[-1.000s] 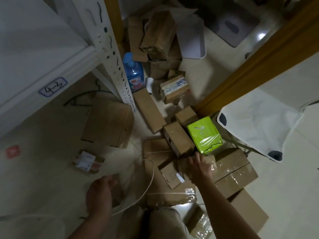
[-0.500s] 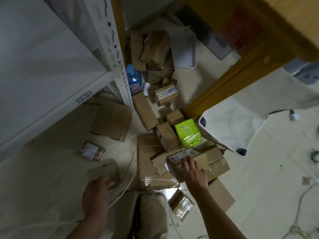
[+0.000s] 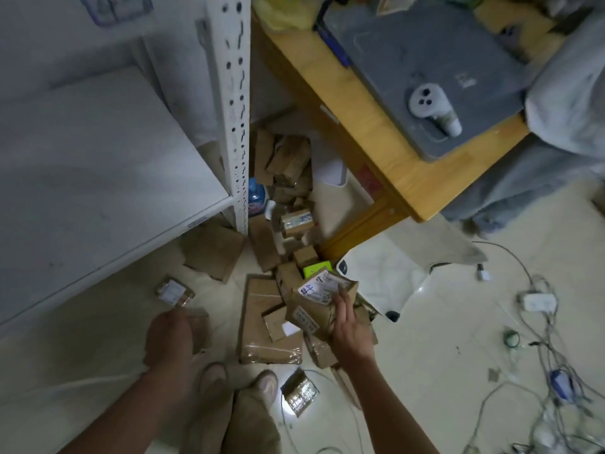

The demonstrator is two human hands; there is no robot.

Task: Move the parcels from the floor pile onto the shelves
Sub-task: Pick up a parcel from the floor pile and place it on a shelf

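Floor point(image 3: 425, 348): pale tile; pile of brown parcels point(image 3: 262, 326), 1 blue bottle point(image 3: 256, 195), flat cardboard point(image 3: 212, 253), tangled cables point(image 3: 543, 342) at right.
Shelf point(image 3: 98, 178): white board beside a perforated post point(image 3: 233, 93).
Table point(image 3: 373, 126): wooden; grey mat point(image 3: 409, 44), white device point(image 3: 427, 101) on the mat.

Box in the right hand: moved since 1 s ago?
Yes. The right hand has lifted the labelled box off the pile; it now overlaps the green parcel, which it lay below before.
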